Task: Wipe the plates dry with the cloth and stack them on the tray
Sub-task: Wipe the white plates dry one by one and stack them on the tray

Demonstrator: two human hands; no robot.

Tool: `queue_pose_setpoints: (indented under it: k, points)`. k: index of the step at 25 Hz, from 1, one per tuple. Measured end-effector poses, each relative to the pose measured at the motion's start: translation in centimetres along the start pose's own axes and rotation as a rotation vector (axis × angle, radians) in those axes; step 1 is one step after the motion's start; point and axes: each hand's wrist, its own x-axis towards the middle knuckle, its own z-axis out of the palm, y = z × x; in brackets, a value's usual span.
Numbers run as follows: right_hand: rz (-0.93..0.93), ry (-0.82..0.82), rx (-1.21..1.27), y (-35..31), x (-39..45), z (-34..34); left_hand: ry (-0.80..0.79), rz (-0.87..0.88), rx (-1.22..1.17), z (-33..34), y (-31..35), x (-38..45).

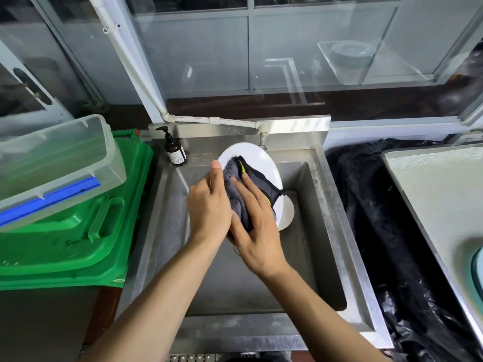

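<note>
A white plate (257, 163) is held tilted over the steel sink (317, 231). My left hand (209, 205) grips its left rim, thumb along the edge. A grey cloth (236, 194) with black and yellow trim lies on the plate's face, and my right hand (254, 226) presses it down with fingers spread flat. A second white plate (287, 212) shows partly behind and below the first, in the sink. The tray (431, 194) is the pale flat surface at the right edge, with a round greenish rim (478, 267) at its near corner.
A brown pump bottle (175, 150) stands at the sink's back left corner. A tap (262, 139) hangs over the basin. A green bin lid (78, 231) with a clear plastic box (57, 163) on it is to the left. Black plastic sheeting (379, 218) lies between sink and tray.
</note>
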Motion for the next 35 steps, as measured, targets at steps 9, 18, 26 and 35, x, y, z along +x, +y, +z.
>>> queue_pose_setpoints:
  k: [9, 18, 26, 35]
  points:
    - [0.065, -0.022, 0.017, -0.5, -1.8, 0.1, -0.013, -0.005, -0.007, -0.4, 0.1, 0.0]
    - [0.340, 0.151, -0.085, 3.4, -2.6, -1.7, -0.074, -0.051, 0.035, -1.4, 0.4, 0.3]
    - [0.184, 0.058, 0.035, 0.2, -0.9, -1.5, -0.037, 0.009, 0.044, -0.5, 1.1, -0.6]
    - [0.031, 0.002, 0.007, -1.6, 3.6, -1.9, -0.054, -0.053, -0.028, -0.6, 0.3, -0.3]
